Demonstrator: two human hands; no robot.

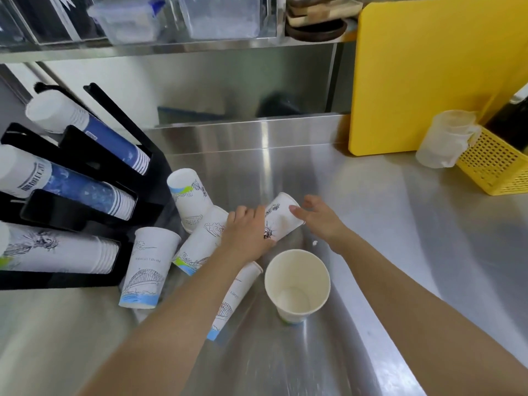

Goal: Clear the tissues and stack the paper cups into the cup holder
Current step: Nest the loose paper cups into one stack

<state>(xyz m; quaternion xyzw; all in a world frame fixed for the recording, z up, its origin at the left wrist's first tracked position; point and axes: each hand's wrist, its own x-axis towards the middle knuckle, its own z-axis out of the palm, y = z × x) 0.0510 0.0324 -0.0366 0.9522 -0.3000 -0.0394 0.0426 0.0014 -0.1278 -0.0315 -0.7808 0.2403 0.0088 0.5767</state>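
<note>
Several white printed paper cups lie scattered on the steel counter. My left hand (245, 228) grips one tilted cup (281, 217) from its left side. My right hand (317, 217) touches that cup's rim with its fingertips, fingers spread. One cup (297, 284) stands upright just in front of them, mouth up. Others stand upside down (145, 267) or lie on their sides (200, 241) (233, 298) (190, 200) beside the black cup holder (155, 178), which holds stacked cup rows at the left. A tiny white scrap (315, 243) lies by my right wrist.
A yellow cutting board (428, 75) leans on the back wall at right. A clear plastic jug (445, 138) and a yellow perforated basket (494, 164) stand beside it. A shelf with clear containers (177, 21) hangs above the counter.
</note>
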